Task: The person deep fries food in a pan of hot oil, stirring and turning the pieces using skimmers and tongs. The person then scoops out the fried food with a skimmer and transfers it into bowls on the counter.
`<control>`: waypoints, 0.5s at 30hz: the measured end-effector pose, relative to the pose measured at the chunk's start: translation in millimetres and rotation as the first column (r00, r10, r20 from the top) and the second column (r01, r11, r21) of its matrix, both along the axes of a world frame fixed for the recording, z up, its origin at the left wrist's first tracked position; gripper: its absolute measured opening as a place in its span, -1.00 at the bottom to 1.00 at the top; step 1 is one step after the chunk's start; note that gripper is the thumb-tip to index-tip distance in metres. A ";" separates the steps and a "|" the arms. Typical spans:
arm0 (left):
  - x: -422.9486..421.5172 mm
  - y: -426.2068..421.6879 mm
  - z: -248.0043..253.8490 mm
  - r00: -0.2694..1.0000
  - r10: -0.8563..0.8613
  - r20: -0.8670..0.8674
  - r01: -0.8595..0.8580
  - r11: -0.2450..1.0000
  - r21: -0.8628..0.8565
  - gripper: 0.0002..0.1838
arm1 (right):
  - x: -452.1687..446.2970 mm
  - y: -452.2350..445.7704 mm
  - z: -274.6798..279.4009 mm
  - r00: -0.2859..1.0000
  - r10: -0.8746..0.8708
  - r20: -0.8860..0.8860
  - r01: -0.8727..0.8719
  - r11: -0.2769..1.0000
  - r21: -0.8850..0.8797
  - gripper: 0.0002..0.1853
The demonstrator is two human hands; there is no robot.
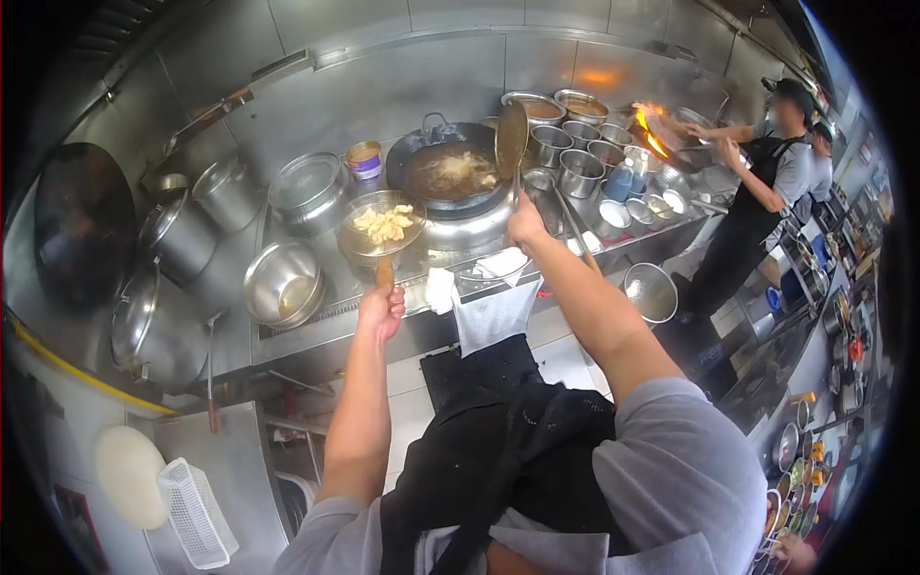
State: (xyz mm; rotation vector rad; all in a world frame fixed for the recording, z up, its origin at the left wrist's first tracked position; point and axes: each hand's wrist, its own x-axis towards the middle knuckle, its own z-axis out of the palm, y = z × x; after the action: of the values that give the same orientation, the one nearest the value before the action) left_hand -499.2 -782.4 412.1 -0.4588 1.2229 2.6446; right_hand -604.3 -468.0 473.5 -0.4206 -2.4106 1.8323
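My left hand (381, 311) is closed round the wooden handle of a mesh strainer (352, 241), level over the steel counter. Pale yellow fried pieces (383, 223) lie in its bowl. My right hand (525, 225) grips the handle of a broad round skimmer (512, 136), its head raised at the wok's right rim; whether it carries anything is hidden. Between them a dark wok (398, 165) sits on the burner, with brown oil bubbling and foam and a few light bits at the surface.
Left stand a steel basin (285, 283), a lidded pot (309, 189), a can (364, 161) and tall pots. Right are several metal containers (581, 172) and bottles (618, 180). A cloth (495, 314) hangs at the counter front. A co-worker (767, 172) handles a flaming wok far right.
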 end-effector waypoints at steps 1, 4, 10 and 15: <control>4.2 -0.2 -0.9 1.000 0.016 -0.005 -0.016 1.000 -0.001 -0.89 | -7.7 5.4 -0.2 1.000 -0.020 0.001 0.020 0.993 0.113 -0.04; 18.7 -6.0 8.1 1.000 0.026 0.016 -0.026 1.000 0.007 -0.89 | -31.0 10.1 7.5 0.999 0.047 0.009 -0.047 0.998 0.047 -0.13; 24.4 7.4 0.0 0.995 0.096 0.013 -0.096 0.995 0.000 -0.89 | -104.0 -45.2 -24.7 0.983 -0.020 0.181 0.003 0.996 0.095 -0.15; 25.6 13.1 4.1 0.992 0.122 0.032 -0.121 0.992 -0.028 -0.89 | -104.9 -91.1 -9.8 0.985 0.135 0.103 -0.063 0.852 -0.519 -0.77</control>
State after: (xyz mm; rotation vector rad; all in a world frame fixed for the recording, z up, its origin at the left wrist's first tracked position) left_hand -473.6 -769.3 416.2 -0.5978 1.2587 2.7123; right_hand -709.2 -559.1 463.6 -0.4743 -2.0101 2.5772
